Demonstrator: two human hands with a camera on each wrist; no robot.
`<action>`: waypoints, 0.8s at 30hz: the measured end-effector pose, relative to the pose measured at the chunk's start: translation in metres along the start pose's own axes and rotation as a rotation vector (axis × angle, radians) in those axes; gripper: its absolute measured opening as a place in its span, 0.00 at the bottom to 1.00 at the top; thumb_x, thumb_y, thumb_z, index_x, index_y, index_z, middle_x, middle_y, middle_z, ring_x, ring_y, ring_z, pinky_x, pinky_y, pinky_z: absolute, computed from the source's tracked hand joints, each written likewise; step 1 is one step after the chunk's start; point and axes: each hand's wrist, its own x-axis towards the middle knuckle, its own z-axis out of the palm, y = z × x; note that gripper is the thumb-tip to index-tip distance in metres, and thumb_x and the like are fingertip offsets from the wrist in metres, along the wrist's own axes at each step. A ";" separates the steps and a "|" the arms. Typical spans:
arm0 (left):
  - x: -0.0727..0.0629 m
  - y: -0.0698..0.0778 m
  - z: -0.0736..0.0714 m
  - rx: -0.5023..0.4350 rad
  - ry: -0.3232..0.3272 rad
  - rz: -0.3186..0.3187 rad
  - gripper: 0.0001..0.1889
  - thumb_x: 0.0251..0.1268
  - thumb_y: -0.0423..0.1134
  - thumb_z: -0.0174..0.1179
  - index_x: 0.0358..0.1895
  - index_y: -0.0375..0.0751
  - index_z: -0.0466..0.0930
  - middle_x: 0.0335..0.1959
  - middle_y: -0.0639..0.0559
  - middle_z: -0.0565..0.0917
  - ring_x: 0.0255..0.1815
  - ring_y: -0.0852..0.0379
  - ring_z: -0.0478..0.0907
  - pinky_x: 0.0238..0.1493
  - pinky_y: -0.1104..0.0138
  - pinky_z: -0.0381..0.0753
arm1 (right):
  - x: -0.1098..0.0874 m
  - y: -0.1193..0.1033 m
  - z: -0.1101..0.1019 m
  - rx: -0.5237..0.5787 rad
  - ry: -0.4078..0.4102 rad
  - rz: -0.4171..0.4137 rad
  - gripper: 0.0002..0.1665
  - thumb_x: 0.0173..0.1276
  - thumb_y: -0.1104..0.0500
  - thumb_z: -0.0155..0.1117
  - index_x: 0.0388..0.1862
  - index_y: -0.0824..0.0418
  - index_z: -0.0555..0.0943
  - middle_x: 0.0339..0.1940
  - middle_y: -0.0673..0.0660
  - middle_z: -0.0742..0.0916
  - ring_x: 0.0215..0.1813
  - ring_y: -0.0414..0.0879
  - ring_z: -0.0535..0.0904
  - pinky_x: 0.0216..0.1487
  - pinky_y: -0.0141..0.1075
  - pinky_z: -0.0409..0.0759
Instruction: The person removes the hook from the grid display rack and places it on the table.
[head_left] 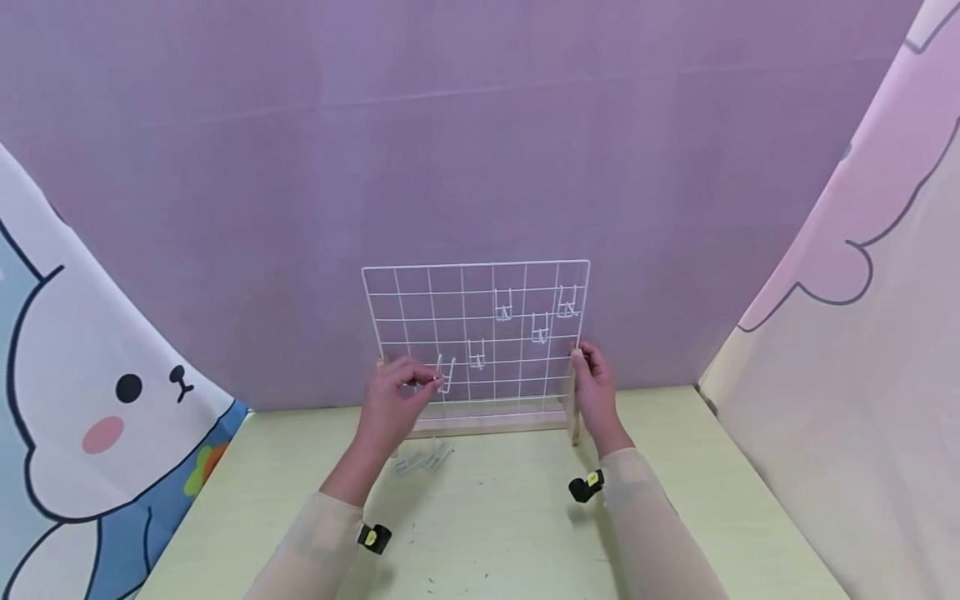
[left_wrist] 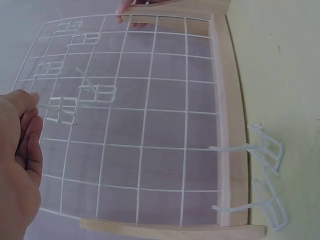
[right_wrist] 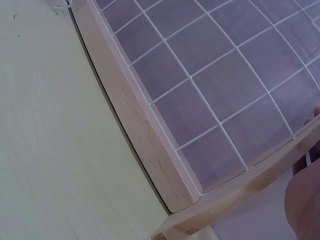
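Head view: white wire grid panel [head_left: 466, 317] stands in a light wooden stand [head_left: 491, 427] on a pale yellow-green table [head_left: 487, 500]; plain purple backdrop [head_left: 480, 167] behind.

Left hand [head_left: 393, 396]: thumb and fingertips pinch the prong of 1 white wire hook [head_left: 446, 379], fingers narrow on it. Hook is at the lower left part of the grid, its rectangular frame against or just in front of the wires; cannot tell whether it is seated.

Right hand [head_left: 597, 396]: grips the stand's right wooden upright [head_left: 574, 408] near its upper end. Right wrist view shows only part of this hand, some fingers behind the wood.

Mounted: 4 white wire hooks [head_left: 503, 308] hang on the grid at staggered heights, up and to the right of the pinched hook.

Loose: 2 white wire hooks [left_wrist: 272, 205] lie on the table near the left end of the stand, side by side; in left wrist view their prongs overlap the wooden base bar [left_wrist: 234, 125].

Beige sleeves [head_left: 318, 537] on the arms; 1 small black camera [head_left: 375, 538] at each wrist.
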 end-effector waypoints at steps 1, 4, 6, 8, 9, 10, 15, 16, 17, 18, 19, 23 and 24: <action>-0.001 0.000 0.000 0.001 -0.010 -0.008 0.09 0.64 0.27 0.80 0.39 0.46 0.93 0.38 0.60 0.90 0.39 0.60 0.85 0.41 0.56 0.90 | 0.000 0.000 0.000 -0.001 0.001 0.001 0.23 0.91 0.51 0.57 0.71 0.66 0.77 0.71 0.66 0.82 0.73 0.61 0.75 0.80 0.58 0.71; -0.006 -0.001 0.002 0.006 -0.043 -0.028 0.08 0.66 0.28 0.79 0.40 0.46 0.93 0.39 0.62 0.90 0.39 0.60 0.85 0.41 0.55 0.90 | 0.001 0.000 0.001 -0.003 0.008 0.015 0.23 0.91 0.51 0.56 0.71 0.66 0.76 0.72 0.66 0.82 0.73 0.61 0.75 0.79 0.58 0.71; -0.008 0.000 0.003 0.004 -0.060 -0.036 0.07 0.67 0.28 0.78 0.40 0.45 0.93 0.39 0.61 0.90 0.40 0.59 0.85 0.42 0.53 0.91 | 0.001 0.001 0.001 0.001 0.011 0.026 0.22 0.92 0.52 0.55 0.72 0.67 0.76 0.73 0.66 0.81 0.73 0.60 0.75 0.79 0.57 0.71; -0.010 0.000 0.004 0.000 -0.075 -0.046 0.07 0.67 0.28 0.78 0.40 0.45 0.93 0.39 0.60 0.90 0.41 0.59 0.86 0.44 0.52 0.92 | 0.002 0.002 0.001 0.012 0.011 0.028 0.22 0.92 0.53 0.54 0.72 0.68 0.75 0.73 0.67 0.80 0.74 0.61 0.74 0.79 0.57 0.70; -0.012 0.000 0.005 -0.003 -0.079 -0.051 0.07 0.68 0.27 0.78 0.39 0.45 0.93 0.39 0.60 0.90 0.41 0.58 0.86 0.44 0.53 0.92 | 0.002 0.002 0.001 0.018 0.009 0.024 0.22 0.92 0.54 0.55 0.72 0.69 0.74 0.73 0.68 0.80 0.74 0.62 0.73 0.79 0.58 0.70; -0.013 0.000 0.005 -0.008 -0.083 -0.056 0.07 0.68 0.27 0.77 0.39 0.45 0.93 0.40 0.59 0.90 0.41 0.57 0.87 0.45 0.54 0.92 | 0.002 0.002 0.001 0.022 0.007 0.020 0.23 0.92 0.54 0.54 0.73 0.69 0.74 0.74 0.69 0.80 0.74 0.63 0.73 0.80 0.58 0.69; -0.018 -0.003 0.008 -0.006 -0.102 -0.086 0.09 0.68 0.27 0.77 0.39 0.47 0.93 0.40 0.58 0.90 0.42 0.58 0.87 0.44 0.66 0.89 | 0.000 0.001 0.000 0.019 -0.002 0.009 0.24 0.92 0.52 0.56 0.73 0.68 0.75 0.74 0.68 0.80 0.75 0.64 0.73 0.80 0.59 0.69; -0.018 -0.004 0.009 -0.003 -0.108 -0.092 0.09 0.68 0.28 0.77 0.39 0.48 0.93 0.40 0.59 0.90 0.43 0.58 0.87 0.43 0.67 0.89 | 0.000 0.000 0.000 0.014 -0.003 0.009 0.24 0.91 0.51 0.56 0.72 0.67 0.75 0.74 0.67 0.81 0.75 0.63 0.74 0.80 0.58 0.69; -0.019 -0.004 0.009 0.001 -0.113 -0.094 0.09 0.68 0.28 0.78 0.39 0.48 0.92 0.40 0.60 0.90 0.43 0.59 0.86 0.43 0.67 0.89 | -0.001 0.000 0.000 0.009 -0.002 0.009 0.24 0.91 0.50 0.57 0.72 0.66 0.76 0.73 0.66 0.81 0.74 0.62 0.74 0.80 0.58 0.70; -0.020 -0.005 0.010 0.008 -0.116 -0.095 0.09 0.68 0.29 0.78 0.40 0.49 0.92 0.40 0.61 0.90 0.42 0.60 0.86 0.42 0.67 0.88 | -0.001 0.000 0.000 0.003 -0.001 0.010 0.24 0.91 0.50 0.57 0.72 0.66 0.76 0.73 0.65 0.81 0.74 0.61 0.74 0.79 0.57 0.71; -0.020 -0.005 0.010 0.010 -0.119 -0.094 0.08 0.68 0.29 0.78 0.39 0.49 0.92 0.40 0.62 0.89 0.42 0.60 0.86 0.42 0.67 0.88 | -0.001 0.000 0.000 -0.001 0.000 0.009 0.24 0.91 0.49 0.57 0.71 0.65 0.76 0.73 0.65 0.81 0.73 0.61 0.75 0.79 0.56 0.71; -0.022 -0.008 0.012 0.018 -0.129 -0.082 0.06 0.69 0.30 0.78 0.40 0.46 0.93 0.39 0.64 0.89 0.40 0.61 0.85 0.41 0.66 0.88 | -0.001 0.000 0.001 -0.008 0.006 0.000 0.24 0.91 0.48 0.57 0.70 0.66 0.76 0.72 0.64 0.82 0.72 0.60 0.75 0.76 0.53 0.74; -0.023 -0.009 0.013 0.018 -0.132 -0.081 0.05 0.69 0.30 0.78 0.40 0.46 0.93 0.38 0.64 0.89 0.40 0.61 0.85 0.41 0.65 0.88 | -0.001 0.001 0.001 -0.006 0.007 -0.003 0.24 0.91 0.48 0.57 0.70 0.66 0.76 0.72 0.64 0.82 0.72 0.60 0.75 0.75 0.52 0.74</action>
